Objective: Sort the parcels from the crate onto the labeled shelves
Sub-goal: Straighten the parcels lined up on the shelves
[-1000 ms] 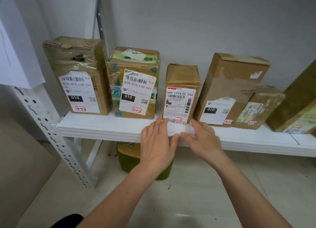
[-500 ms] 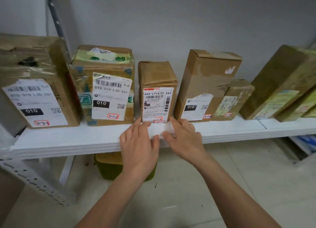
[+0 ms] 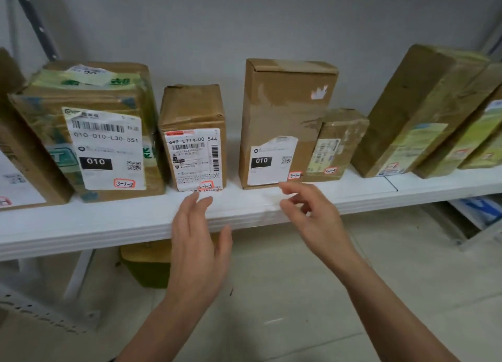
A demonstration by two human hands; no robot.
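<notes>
Parcel 3-1-3 [image 3: 193,136] sits shelved just past the left hand [image 3: 198,231]; right hand [image 3: 312,215] alongside, both slack-fingered, empty. Next, I reckon: fetch another.

White shelf board [image 3: 81,225] under a row of taped cardboard parcels [image 3: 193,109], paper labels [image 3: 104,148] outward, rightmost ones tilted.

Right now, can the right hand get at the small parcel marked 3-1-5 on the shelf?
Probably yes. The right hand is empty and hovers at the shelf edge, just left of the small parcel. Its front and right side look free; only the tall box stands close on its left.
</notes>
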